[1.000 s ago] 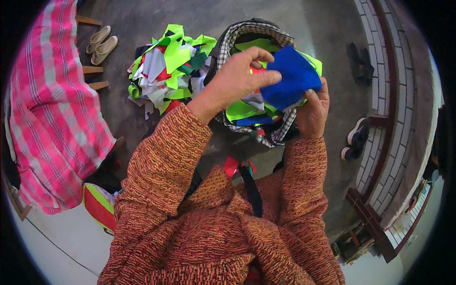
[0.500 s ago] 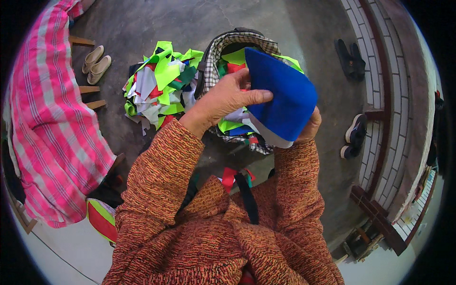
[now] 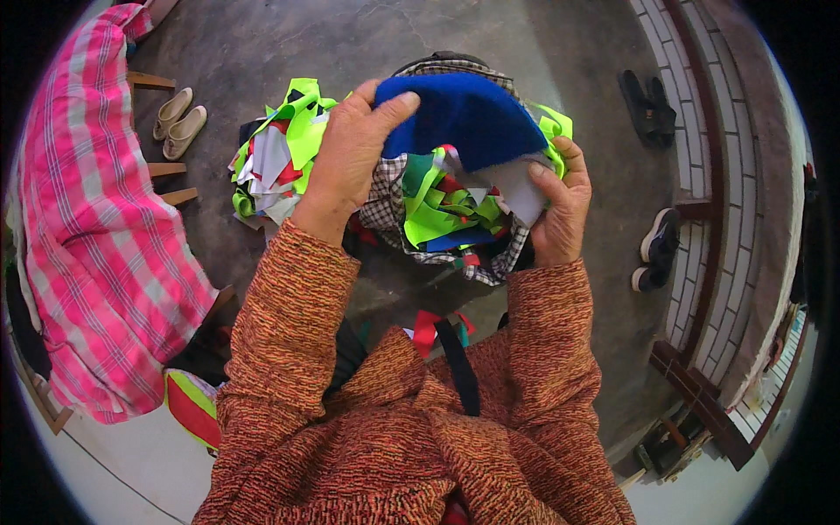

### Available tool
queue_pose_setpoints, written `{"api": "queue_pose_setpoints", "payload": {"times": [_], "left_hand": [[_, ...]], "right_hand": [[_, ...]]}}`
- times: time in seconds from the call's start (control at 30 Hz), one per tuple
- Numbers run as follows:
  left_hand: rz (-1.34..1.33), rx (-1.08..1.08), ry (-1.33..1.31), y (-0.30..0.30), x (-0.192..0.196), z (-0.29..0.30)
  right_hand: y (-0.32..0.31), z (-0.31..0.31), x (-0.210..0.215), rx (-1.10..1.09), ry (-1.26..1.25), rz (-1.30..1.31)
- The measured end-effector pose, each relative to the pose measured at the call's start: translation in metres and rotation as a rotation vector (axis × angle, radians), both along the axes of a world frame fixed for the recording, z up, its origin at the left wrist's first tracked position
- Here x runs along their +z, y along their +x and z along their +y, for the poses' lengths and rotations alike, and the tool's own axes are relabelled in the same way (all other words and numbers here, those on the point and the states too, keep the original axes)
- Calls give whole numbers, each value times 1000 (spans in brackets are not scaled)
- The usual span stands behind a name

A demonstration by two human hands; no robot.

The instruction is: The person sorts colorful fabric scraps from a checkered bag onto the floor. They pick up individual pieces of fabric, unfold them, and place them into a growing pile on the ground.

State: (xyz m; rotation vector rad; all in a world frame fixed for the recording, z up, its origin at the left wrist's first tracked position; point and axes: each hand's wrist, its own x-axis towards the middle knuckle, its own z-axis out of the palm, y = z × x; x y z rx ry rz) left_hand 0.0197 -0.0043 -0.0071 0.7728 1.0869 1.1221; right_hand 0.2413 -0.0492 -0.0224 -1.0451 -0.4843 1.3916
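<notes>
My left hand [image 3: 339, 166] pinches the left end of a piece of blue cloth [image 3: 472, 118] between thumb and fingers. The cloth stretches in a curve over a bag with a checked lining [image 3: 381, 191]. At the other side, my right hand [image 3: 564, 210] is closed on a light grey piece of cloth [image 3: 521, 194] that hangs by the blue one's lower right edge; whether the two are joined I cannot tell. Bright green, red and blue scraps [image 3: 451, 210] lie inside the bag under my hands.
Left of the bag is a heap of coloured scraps [image 3: 273, 157] on the grey floor. Pink checked cloth [image 3: 114, 236] drapes over furniture at far left, near beige shoes [image 3: 181, 124]. Dark slippers [image 3: 647, 109] and sneakers [image 3: 656, 249] line the right wall. A black strip [image 3: 457, 367] lies on my lap.
My left hand has moved left and up, spreading the blue cloth sideways. The right hand has turned so its thumb and fingers show, and the bag's scraps are more exposed.
</notes>
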Motion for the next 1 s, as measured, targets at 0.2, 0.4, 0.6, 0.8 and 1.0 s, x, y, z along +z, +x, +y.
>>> {"api": "queue_pose_setpoints", "payload": {"times": [0.2, 0.4, 0.6, 0.8, 1.0], "left_hand": [[-141, 151, -100, -18, 10, 4], [-137, 89, -105, -19, 10, 4], [28, -102, -43, 3, 3, -6], [136, -195, -1, 34, -6, -22], [70, -246, 30, 48, 2, -28]], "right_hand": [[3, 2, -1, -68, 4, 27], [8, 1, -5, 6, 15, 161], [5, 1, -2, 16, 37, 182], [-9, 3, 5, 166, 110, 223], [-28, -3, 9, 422, 225, 124]]}}
